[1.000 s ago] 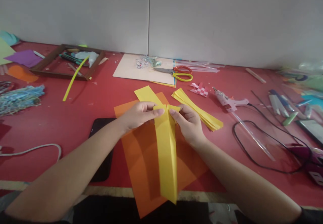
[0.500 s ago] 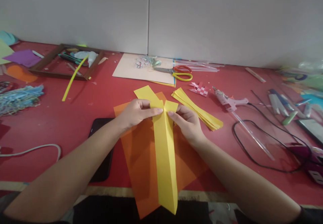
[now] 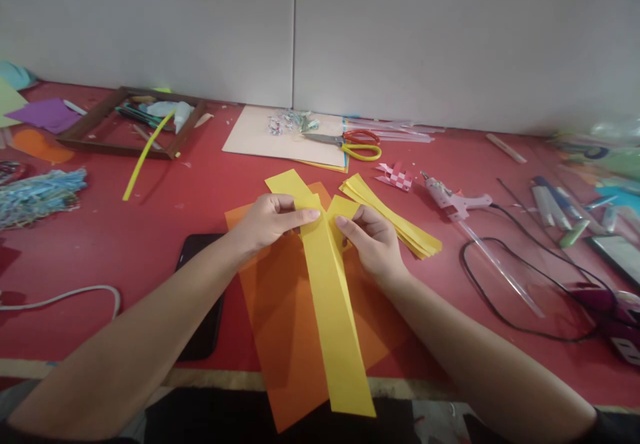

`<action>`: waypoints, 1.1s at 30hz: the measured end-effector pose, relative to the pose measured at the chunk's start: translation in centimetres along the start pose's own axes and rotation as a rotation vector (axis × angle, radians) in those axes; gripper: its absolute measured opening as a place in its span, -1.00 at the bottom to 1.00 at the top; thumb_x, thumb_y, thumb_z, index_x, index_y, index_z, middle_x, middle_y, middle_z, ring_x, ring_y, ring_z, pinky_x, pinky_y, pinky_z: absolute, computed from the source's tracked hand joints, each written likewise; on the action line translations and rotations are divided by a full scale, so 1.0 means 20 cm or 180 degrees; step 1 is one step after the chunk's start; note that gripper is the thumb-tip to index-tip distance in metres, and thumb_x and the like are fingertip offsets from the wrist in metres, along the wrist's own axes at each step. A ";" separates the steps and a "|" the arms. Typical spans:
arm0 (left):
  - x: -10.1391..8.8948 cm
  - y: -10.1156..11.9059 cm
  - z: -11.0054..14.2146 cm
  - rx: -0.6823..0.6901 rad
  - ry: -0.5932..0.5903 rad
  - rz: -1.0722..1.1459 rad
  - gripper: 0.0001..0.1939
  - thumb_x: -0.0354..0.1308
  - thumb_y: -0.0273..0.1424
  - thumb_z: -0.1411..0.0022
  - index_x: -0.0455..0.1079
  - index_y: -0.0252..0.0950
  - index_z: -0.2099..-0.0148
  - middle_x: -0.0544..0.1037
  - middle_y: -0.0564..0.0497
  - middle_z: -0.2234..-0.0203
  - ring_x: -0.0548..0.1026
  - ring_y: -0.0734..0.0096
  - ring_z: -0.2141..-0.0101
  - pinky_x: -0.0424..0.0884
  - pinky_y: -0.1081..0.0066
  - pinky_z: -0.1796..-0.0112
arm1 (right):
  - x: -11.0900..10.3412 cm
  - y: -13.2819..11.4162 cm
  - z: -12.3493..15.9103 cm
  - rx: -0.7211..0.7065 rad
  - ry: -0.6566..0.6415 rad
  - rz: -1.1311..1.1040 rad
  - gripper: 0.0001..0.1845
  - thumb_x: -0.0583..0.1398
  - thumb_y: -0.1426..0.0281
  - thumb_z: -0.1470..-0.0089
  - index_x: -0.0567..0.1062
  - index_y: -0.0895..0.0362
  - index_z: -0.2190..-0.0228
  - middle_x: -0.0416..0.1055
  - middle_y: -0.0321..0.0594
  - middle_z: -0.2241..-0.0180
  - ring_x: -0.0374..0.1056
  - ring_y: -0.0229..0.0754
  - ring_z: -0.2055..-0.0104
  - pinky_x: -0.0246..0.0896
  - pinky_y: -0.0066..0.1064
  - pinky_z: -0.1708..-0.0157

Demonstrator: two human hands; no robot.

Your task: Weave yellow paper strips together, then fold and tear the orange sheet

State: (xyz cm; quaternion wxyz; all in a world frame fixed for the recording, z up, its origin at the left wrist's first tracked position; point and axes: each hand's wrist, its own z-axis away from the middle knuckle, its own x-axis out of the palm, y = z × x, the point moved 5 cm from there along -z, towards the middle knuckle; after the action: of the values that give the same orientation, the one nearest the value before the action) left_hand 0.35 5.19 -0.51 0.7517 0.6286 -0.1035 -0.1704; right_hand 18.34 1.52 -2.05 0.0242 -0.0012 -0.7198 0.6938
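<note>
Your left hand has its thumb closed flat over the top end of a long yellow strip, the fingers tucked behind so the paper is pinched between them. Your right hand grips in the same way, thumb pressed down on a yellow flap that leans off to the right. The two top ends spread apart in a narrow V; whether they are halves of one folded piece or two pieces, you cannot tell from here. The long yellow strip is smooth, matte and straight-sided, with a thin layer showing along its right edge. It slants down toward you, its square-cut foot reaching past the pale edge of the red table.

Under your hands lie flat orange sheets, set at angles so their corners fan out. Another yellow piece pokes out beyond your left fingers. Just beside your right hand rests a loose stack of yellow strips, slightly bowed and splayed at the ends. Beyond it sit a small pink-and-white checked woven paper piece and a pink plastic glue gun with a clear, glossy stick near it. A black, round-cornered phone lies partly beneath your left forearm.
</note>
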 end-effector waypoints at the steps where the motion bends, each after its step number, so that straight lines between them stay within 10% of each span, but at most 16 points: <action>1: 0.00 0.00 0.00 0.0004 0.0016 0.0020 -0.67 0.38 -0.14 -0.03 0.49 -0.32 0.42 0.50 0.06 0.53 0.38 0.52 0.52 0.25 0.47 0.47 | 0.00 0.00 0.00 0.0000 0.0004 -0.0009 -0.56 0.36 0.11 -0.01 0.31 0.08 0.58 0.26 -0.41 0.65 0.15 -0.34 0.61 0.04 -0.45 0.58; 21: 0.06 0.00 0.02 0.0130 -0.0586 0.0248 -0.70 0.34 -0.19 -0.12 0.57 -0.29 0.18 0.65 -0.06 0.25 0.57 0.18 0.14 0.46 0.25 0.10 | 0.04 0.02 0.01 0.0241 -0.0367 -0.0342 -0.72 0.39 0.13 0.02 0.52 0.05 0.40 0.48 -0.30 0.45 0.39 -0.21 0.41 0.35 -0.35 0.37; 33: 0.04 -0.01 0.01 0.0069 -0.0284 0.0046 -0.69 0.37 -0.14 -0.04 0.53 -0.30 0.41 0.60 -0.02 0.48 0.57 0.22 0.31 0.47 0.30 0.27 | 0.04 0.01 0.00 0.0083 -0.0229 -0.0356 -0.76 0.38 0.15 0.01 0.54 0.02 0.39 0.54 -0.30 0.39 0.45 -0.18 0.33 0.41 -0.31 0.26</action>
State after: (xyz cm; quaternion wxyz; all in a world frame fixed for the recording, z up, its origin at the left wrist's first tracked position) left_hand 0.98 4.71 -0.76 0.7408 0.6277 -0.1432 -0.1917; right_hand 17.63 1.46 -2.20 0.0371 0.0642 -0.7101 0.7002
